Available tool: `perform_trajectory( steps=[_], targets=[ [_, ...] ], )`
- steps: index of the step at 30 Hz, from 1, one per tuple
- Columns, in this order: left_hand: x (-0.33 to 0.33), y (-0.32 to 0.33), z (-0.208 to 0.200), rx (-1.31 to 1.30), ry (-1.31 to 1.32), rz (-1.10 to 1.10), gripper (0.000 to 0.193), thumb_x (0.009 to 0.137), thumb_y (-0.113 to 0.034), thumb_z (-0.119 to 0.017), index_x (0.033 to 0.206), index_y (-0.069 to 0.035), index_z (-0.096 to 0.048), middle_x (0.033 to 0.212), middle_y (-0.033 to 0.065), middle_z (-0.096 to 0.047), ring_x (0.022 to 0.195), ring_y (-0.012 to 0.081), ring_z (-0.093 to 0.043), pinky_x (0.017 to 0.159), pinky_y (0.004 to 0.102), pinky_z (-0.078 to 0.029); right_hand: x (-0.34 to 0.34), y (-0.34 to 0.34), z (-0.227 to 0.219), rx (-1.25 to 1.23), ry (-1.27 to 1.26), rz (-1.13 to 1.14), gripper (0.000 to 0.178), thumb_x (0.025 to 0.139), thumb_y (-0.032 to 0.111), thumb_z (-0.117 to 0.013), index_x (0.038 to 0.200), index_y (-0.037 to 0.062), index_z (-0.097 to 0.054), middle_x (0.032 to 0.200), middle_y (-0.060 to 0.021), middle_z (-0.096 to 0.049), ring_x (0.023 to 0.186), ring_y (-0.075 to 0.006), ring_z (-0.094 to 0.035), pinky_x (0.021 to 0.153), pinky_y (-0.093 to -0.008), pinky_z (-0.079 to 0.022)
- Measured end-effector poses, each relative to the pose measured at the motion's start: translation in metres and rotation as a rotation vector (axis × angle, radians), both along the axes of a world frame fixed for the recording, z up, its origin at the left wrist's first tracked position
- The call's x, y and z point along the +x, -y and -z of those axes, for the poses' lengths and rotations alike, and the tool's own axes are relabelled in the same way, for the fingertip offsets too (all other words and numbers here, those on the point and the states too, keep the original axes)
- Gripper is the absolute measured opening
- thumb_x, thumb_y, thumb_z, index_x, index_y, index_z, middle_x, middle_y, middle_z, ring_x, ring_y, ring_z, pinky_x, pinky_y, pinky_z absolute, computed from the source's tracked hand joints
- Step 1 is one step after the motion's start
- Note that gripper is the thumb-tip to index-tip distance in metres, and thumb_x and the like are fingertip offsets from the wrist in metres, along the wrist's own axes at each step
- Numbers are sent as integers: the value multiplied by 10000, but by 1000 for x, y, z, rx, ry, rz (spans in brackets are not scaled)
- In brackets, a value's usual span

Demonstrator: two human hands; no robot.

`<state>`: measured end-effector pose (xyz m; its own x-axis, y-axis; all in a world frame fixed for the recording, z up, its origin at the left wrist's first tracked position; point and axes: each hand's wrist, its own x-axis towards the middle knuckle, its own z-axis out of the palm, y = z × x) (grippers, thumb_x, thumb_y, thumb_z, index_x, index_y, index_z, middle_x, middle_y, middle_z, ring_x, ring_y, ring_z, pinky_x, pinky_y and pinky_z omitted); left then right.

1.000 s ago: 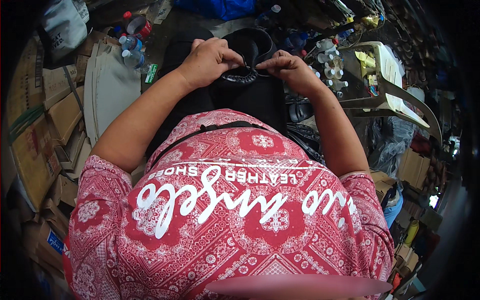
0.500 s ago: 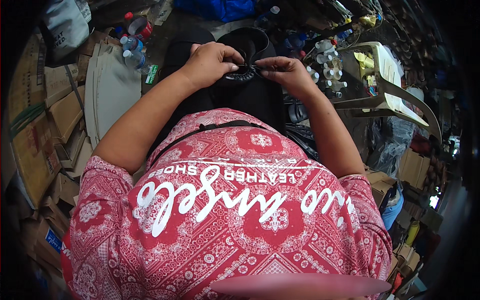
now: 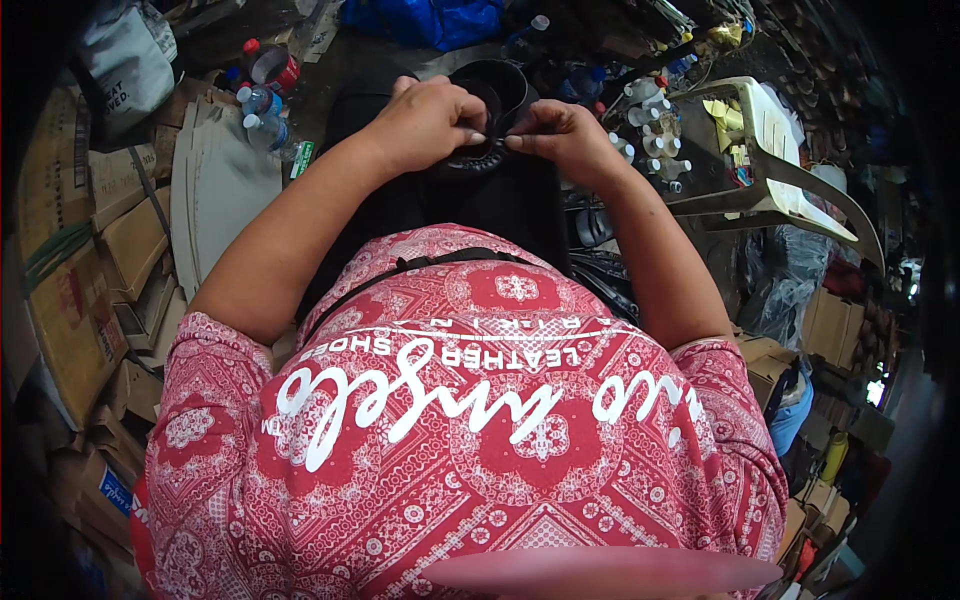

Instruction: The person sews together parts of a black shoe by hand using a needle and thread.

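Note:
A black, curved item that looks like a leather shoe (image 3: 515, 85) rests on my lap, its open rim toward the far side and a dotted edge on the near side. My left hand (image 3: 428, 122) lies at its left, thumb and forefinger pinched together at the inner edge. From the right, my right hand (image 3: 562, 138) pinches the near right edge between thumb and fingertips. The two pinches are a short gap apart. Whether a thread or needle is between the fingers is too small to tell.
Plastic bottles (image 3: 265, 130) and grey-white sheets (image 3: 225, 190) lie at the left, beside cardboard boxes (image 3: 130, 240). On the right are small bottles (image 3: 660, 140) and a worn white plastic chair (image 3: 790, 185). A blue bag (image 3: 430, 22) sits at the far side.
My right hand has shifted slightly up and its fingers have curled in more. My left hand has moved up a little. The whole view has shifted slightly.

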<state>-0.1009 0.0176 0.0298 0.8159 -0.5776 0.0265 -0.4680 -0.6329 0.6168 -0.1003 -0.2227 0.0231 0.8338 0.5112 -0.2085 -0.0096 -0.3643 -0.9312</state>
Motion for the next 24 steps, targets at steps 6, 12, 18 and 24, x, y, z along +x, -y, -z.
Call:
perform_trajectory(
  steps=[6,12,18,24],
  targets=[
    [-9,-13,-3,5,-192,-62,117,849,-209,-666,920,-117,-684,858,95,-673,919,271,-626,854,416,-430,-5,22,4,116,-229,119,140,831,128,-763,883,26,-683,868,2,-622,851,-84,-585,787,-243,-468],
    [-5,-3,-3,-109,-277,-35,130,882,-130,-610,971,-41,-640,877,160,-673,842,337,-656,758,404,-505,-21,30,-2,-181,-38,44,202,838,175,-762,953,36,-670,951,-7,-531,898,-101,-554,793,-239,-458],
    [-3,3,-2,-79,-106,126,116,889,-89,-576,979,-20,-598,871,180,-651,862,378,-630,747,422,-493,1,52,-27,-145,246,73,197,862,210,-712,899,26,-653,964,-60,-564,919,-151,-580,766,-274,-460],
    [-2,2,-3,-40,22,192,63,888,-93,-547,919,-39,-555,854,183,-641,870,395,-614,741,465,-479,16,33,-44,-572,610,53,216,855,283,-685,953,91,-683,1023,-118,-625,980,-301,-611,825,-411,-469]
  ],
)
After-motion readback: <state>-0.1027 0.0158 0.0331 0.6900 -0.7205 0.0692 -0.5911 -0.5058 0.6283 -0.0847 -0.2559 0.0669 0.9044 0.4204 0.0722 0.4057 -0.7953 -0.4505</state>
